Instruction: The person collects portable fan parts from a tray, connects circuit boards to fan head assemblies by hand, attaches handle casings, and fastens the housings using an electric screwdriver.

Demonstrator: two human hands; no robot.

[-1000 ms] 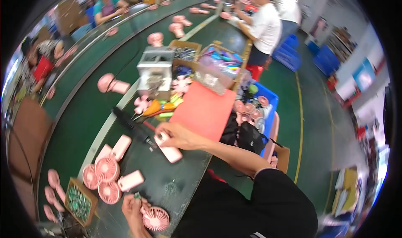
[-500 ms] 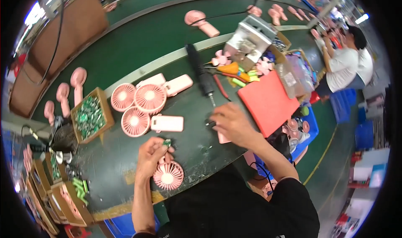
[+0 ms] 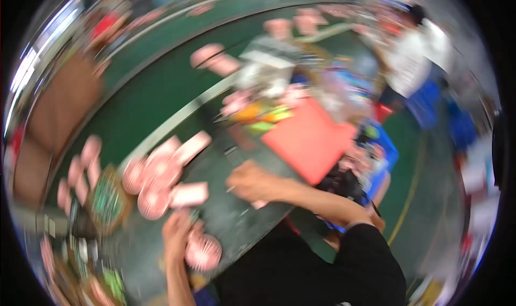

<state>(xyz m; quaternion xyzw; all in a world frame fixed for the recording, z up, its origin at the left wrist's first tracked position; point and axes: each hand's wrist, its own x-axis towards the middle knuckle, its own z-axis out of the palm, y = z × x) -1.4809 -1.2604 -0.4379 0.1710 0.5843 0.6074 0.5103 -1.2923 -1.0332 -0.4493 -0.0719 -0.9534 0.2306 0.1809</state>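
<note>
Resting on the dark green worktop (image 3: 161, 107), our right hand (image 3: 252, 181) lies curled with the knuckles up, and a pale pink piece (image 3: 259, 204) pokes out from under its near edge. The whole frame is smeared by motion, so we cannot tell whether the fingers are closed on that piece or only lying over it. Our left hand (image 3: 176, 235) sits nearer to us and to the left of the right one, its fingers against the rim of a round pink fan head (image 3: 203, 252) with a ribbed grille; the hand seems to be gripping that rim, though the blur keeps us from being sure how tightly.

Just beyond the left hand lies a flat pink rectangular casing (image 3: 188, 194), and past it a cluster of round pink fan grilles (image 3: 153, 182). To the left of that cluster stands a small brown box of green parts (image 3: 107, 204). Beyond the right hand, toward the right, a red mat (image 3: 309, 139) lies flat on the worktop. Far off, past the mat, a person in a white top (image 3: 411, 64) stands at the line.
</note>
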